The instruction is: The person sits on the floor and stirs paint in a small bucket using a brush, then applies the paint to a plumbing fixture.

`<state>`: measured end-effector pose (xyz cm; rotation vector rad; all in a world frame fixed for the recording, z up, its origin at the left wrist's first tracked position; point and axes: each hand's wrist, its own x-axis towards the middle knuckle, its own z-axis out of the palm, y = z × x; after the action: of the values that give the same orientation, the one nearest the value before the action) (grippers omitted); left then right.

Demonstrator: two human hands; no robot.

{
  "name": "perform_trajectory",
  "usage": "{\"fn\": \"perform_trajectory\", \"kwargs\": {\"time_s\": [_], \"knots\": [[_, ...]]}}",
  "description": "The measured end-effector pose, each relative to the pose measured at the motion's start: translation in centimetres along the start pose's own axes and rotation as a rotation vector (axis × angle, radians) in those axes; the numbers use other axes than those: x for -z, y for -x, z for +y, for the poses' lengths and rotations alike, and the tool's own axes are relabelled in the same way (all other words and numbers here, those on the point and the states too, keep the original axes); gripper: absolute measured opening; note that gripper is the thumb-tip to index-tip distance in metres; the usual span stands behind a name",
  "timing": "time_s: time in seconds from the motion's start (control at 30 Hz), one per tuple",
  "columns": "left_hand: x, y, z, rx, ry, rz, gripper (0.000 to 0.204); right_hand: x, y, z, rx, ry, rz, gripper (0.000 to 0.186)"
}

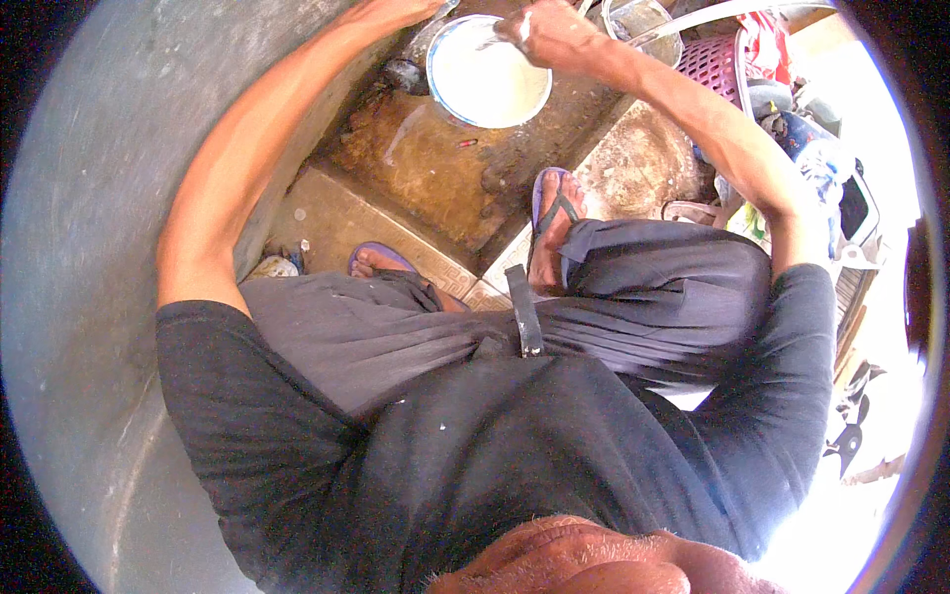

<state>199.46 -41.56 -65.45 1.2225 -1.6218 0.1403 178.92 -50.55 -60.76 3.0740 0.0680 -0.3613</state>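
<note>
A round container of creamy white liquid (480, 89) stands on a stained, sunken floor section at the top centre. My left hand (416, 12) is at the upper edge, left of the container's rim, beside a small pale object; its fingertips are too small and cropped to tell what they hold. My right hand (544, 38) is curled over the container's right rim, knuckles up, around something grey that I cannot clearly make out. A metal can (643, 22) and a long pale strip (693, 20) lie just right of my right hand.
A grey wall (89, 247) rises close on my left. Tiled ledges (633, 158) border the sunken section near my sandalled feet. On the right are a pink perforated basket (708, 64), red cloth (762, 40) and several jumbled items (826, 178). Small debris (277, 265) sits by the wall.
</note>
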Motion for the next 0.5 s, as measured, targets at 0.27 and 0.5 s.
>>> {"fn": "perform_trajectory", "kwargs": {"time_s": [0.27,0.5], "knots": [[2.1,-1.1,2.4,0.362,0.180,-0.234,0.029,-1.1,2.4,-1.4,0.087,0.017,-0.182,0.017],[1.9,-2.5,2.8,0.255,0.104,-0.278,0.030,-2.7,1.8,-3.5,-0.018,-0.107,0.175,0.013]]}}
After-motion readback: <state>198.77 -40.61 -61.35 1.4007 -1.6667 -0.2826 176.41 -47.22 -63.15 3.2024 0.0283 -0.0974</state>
